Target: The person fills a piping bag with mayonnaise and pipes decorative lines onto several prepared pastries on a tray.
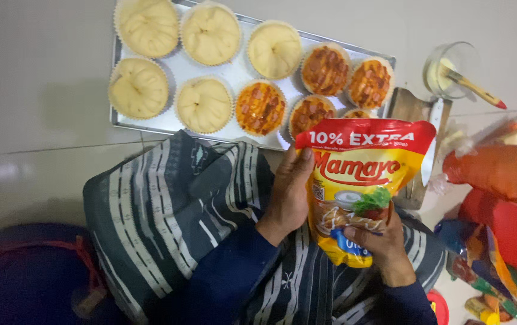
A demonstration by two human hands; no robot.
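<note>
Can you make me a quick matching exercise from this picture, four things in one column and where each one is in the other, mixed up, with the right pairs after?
Things:
1. sauce pouch
2. brush
3. baking tray
4. striped cloth

Places:
A. on the floor, filled with buns in paper cups
B. draped over the person's lap
C. standing in a clear glass cup
D. held between the left hand and right hand

Pairs: 1-D, 2-C, 3-A, 4-B
</note>
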